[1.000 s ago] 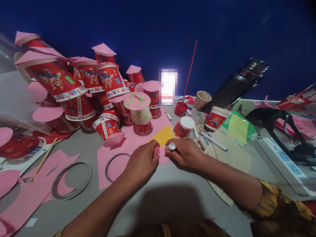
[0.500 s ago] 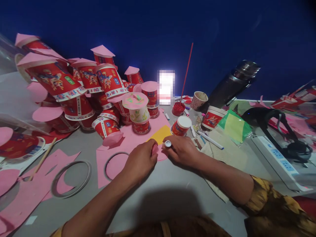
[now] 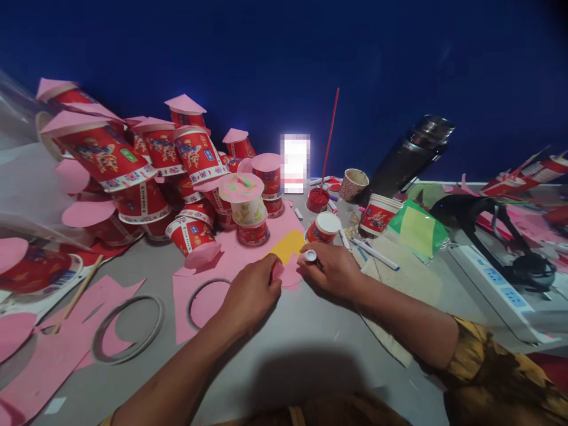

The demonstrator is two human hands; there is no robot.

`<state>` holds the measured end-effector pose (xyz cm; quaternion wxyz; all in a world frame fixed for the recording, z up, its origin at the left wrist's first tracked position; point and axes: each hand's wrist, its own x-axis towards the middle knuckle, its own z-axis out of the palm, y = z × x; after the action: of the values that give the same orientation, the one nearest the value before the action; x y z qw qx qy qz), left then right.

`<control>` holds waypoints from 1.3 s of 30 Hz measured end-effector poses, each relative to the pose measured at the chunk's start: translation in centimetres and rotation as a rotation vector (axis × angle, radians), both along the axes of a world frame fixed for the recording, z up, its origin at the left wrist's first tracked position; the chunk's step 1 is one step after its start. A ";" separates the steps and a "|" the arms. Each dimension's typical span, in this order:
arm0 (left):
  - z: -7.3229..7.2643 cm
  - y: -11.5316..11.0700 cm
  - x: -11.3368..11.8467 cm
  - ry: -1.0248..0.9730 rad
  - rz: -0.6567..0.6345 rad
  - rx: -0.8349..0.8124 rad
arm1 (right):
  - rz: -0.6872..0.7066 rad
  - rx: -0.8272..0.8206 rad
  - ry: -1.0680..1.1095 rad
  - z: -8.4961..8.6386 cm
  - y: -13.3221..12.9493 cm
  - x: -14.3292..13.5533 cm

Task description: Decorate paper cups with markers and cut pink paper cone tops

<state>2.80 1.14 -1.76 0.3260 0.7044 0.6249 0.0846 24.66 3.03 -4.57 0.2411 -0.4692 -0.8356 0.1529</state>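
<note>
A small pink paper piece (image 3: pixel 291 270) is pinched in my left hand (image 3: pixel 254 291), whose fingers are curled shut on its near edge. My right hand (image 3: pixel 336 271) closes around a white marker (image 3: pixel 310 256), with the round end turned up toward me. The marker's tip is hidden behind the fingers. Just beyond the hands lies a yellow paper strip (image 3: pixel 286 246) on a larger pink sheet (image 3: pixel 190 307). A red paper cup (image 3: pixel 323 226) with a white top stands right behind my right hand.
Red paper cups (image 3: pixel 100 151) with pink paper tops pile up at the left. Two tape-like rings (image 3: pixel 128 329) lie on pink paper. A red pot (image 3: pixel 318 199) with a stick, a black thermos (image 3: pixel 406 151), a cloth (image 3: pixel 399 284) and a power strip (image 3: pixel 497 290) are farther right.
The view has shifted slightly. My right hand has moved a little to the right, away from my left, and more of the pink paper shows between them. Both grips stay the same.
</note>
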 end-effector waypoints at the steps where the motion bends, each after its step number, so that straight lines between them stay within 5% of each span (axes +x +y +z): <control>1: -0.1 0.0 0.0 0.005 -0.001 0.005 | -0.031 0.027 0.066 -0.1 0.1 0.1; 7: -0.7 0.3 -0.5 -0.241 0.061 0.043 | -0.166 0.008 0.397 1.1 0.3 0.1; 12: -0.1 0.5 -0.5 -0.608 0.282 0.026 | -0.213 -0.135 0.351 2.5 -1.0 0.9; 17: 0.8 0.5 -0.4 -0.832 0.473 -0.169 | -0.289 -0.226 0.306 1.6 -1.9 1.7; 21: 1.1 0.2 -0.2 -0.984 0.423 -0.311 | -0.206 -0.141 0.091 1.3 -2.2 1.9; 24: 0.8 -0.2 0.2 -1.058 0.371 -0.316 | -0.195 -0.049 0.169 1.8 -2.4 1.7; 30: -0.3 -1.2 0.9 -1.066 0.281 -0.301 | -0.143 -0.521 0.698 2.3 -2.5 0.8; 39: -0.1 -1.2 0.7 -1.000 0.247 -0.353 | -0.163 -0.650 0.797 1.9 -2.4 0.8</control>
<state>3.48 -0.08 -1.84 0.6844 0.4341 0.4763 0.3410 25.46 0.65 -2.72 0.3935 -0.4887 -0.5493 0.5518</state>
